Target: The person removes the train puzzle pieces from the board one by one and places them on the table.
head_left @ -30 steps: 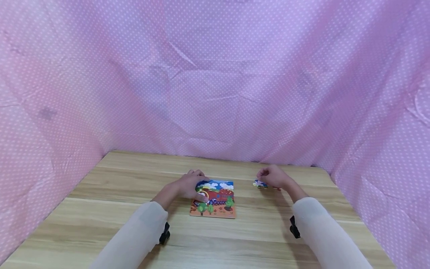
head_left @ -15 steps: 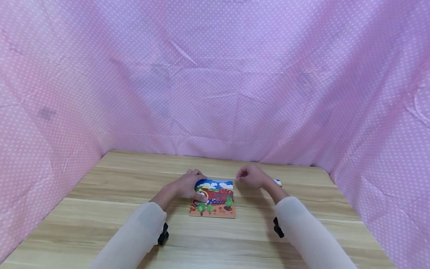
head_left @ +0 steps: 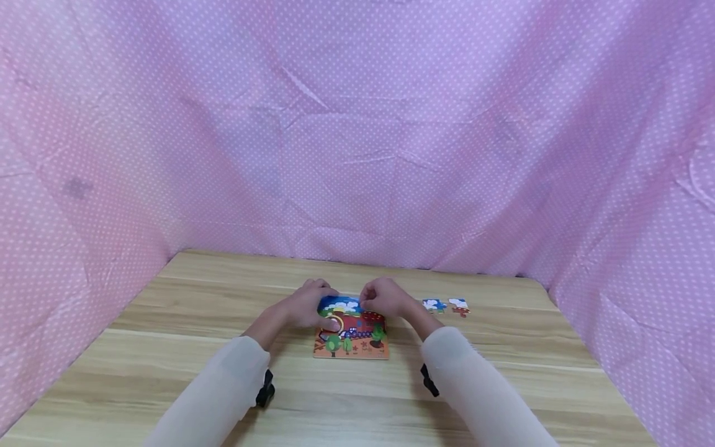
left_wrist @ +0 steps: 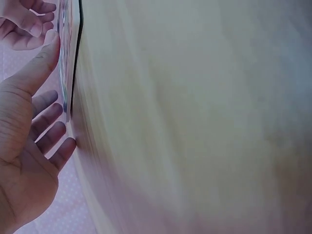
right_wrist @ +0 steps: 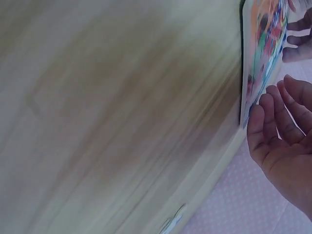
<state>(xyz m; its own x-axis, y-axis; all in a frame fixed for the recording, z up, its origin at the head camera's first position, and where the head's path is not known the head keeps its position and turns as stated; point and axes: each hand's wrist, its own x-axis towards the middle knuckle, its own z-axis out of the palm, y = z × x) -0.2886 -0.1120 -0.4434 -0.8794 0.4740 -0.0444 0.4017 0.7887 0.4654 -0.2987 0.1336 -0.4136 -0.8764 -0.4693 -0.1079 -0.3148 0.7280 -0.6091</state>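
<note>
A square jigsaw puzzle board with a red train, trees and a cloudy sky lies flat on the wooden table. My left hand rests at its left side, thumb over the picture and the other fingers spread toward the far left corner. In the left wrist view the thumb overlaps the board's face, and the fingers look extended. My right hand is over the board's upper right part, fingers bent and thumb close to the index fingertip. I cannot tell whether a small piece is between them.
Two loose puzzle pieces lie right of the board: a blue-and-white one and one with white and red. The wooden table ends at a pink polka-dot curtain behind and at both sides.
My right hand has moved left from the loose pieces to the board's upper right, uncovering those pieces. The left hand and the board have shifted very slightly left.
</note>
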